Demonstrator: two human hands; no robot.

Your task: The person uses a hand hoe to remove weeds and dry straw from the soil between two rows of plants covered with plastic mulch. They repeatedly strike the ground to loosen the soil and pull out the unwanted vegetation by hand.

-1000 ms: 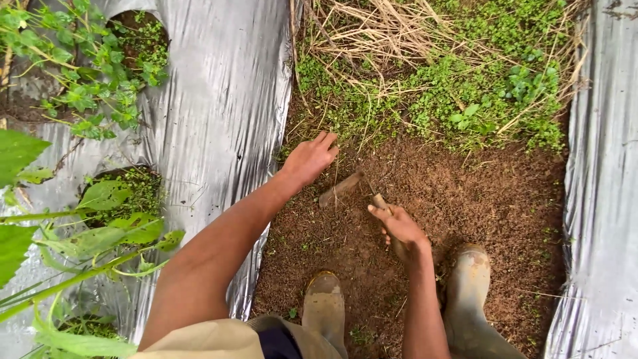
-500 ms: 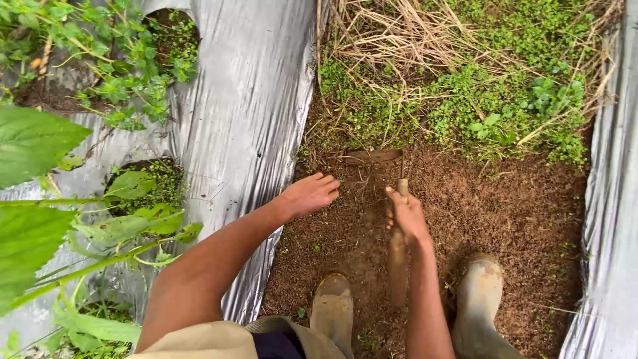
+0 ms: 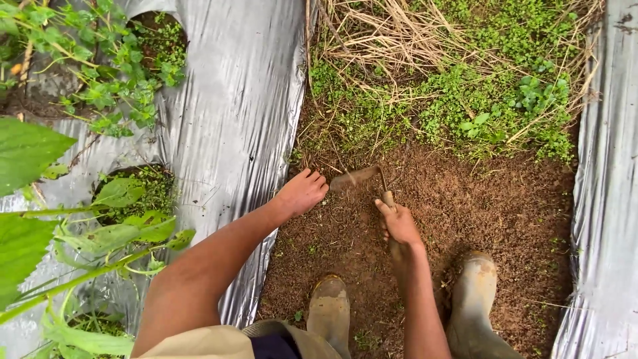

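While the right hand (image 3: 399, 225) is closed around the wooden handle of a small hand hoe (image 3: 364, 181), the blade of that tool rests on the soil at the centre of the frame, just below the edge of the weeds. The left hand (image 3: 300, 193) lies open and flat on the ground immediately left of the blade, holding nothing; its fingertips sit near the blade, though contact cannot be confirmed.

Progress, as judged from the ground: the strip of bare brown soil (image 3: 492, 213) filling the lower centre of the frame appears already scraped clean, with only a few stray green sprigs left near the boots (image 3: 329, 309). The patch of green weeds (image 3: 478, 106) and dry straw (image 3: 385, 33) across the upper centre is untouched, so a good part of the path seems to remain uncleared. The hoe sits right at the boundary between the two.

Silver plastic sheeting (image 3: 226, 133) covers the bed on the left side of the frame, with round holes from which leafy plants (image 3: 113, 86) grow; a second strip of sheeting (image 3: 608, 166) runs down the right edge. Large green leaves (image 3: 26, 153) intrude at far left.

No packages, labels or signs are visible anywhere in the frame.
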